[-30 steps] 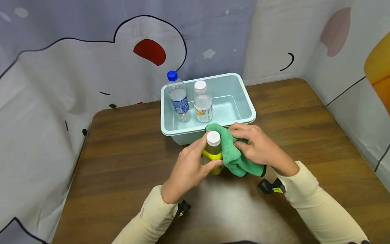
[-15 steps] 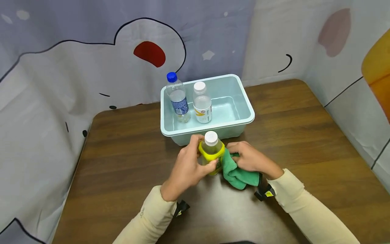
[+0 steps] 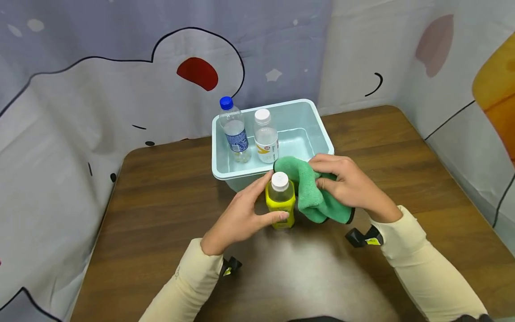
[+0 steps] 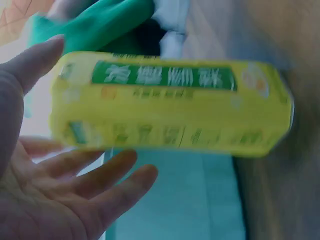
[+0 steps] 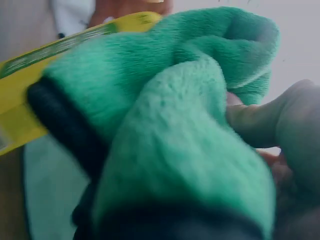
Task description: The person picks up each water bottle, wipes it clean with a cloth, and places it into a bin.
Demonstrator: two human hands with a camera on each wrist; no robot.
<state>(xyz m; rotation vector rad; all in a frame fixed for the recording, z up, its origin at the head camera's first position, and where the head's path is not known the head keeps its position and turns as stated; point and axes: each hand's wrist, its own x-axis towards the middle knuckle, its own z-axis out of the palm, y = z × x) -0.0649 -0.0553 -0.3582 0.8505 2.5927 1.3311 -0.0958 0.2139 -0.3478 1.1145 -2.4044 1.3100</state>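
A squarish bottle with a yellow label [image 3: 280, 208] and a white cap [image 3: 280, 181] stands upright on the table. My left hand [image 3: 241, 214] is around its left side with fingers spread and fairly straight. In the left wrist view a gap shows between several fingers [image 4: 117, 175] and the yellow label [image 4: 170, 107]; the thumb is close to the bottle's upper end. My right hand [image 3: 342, 183] grips a green cloth [image 3: 311, 192] with dark edging, at the bottle's right side. The bunched cloth [image 5: 170, 125] hides part of the bottle and most of the right fingers in the right wrist view.
A pale blue plastic bin [image 3: 318, 120] stands just behind the bottle. Inside it, at the left, are a clear bottle with a blue cap [image 3: 235, 134] and another with a white cap [image 3: 265, 136]. A patterned curtain [image 3: 120, 98] borders the wooden table [image 3: 161, 192].
My right hand has gone down beside the bottle with the cloth, then back up toward the bin. My left hand has loosened from the bottle, its fingers spreading apart.
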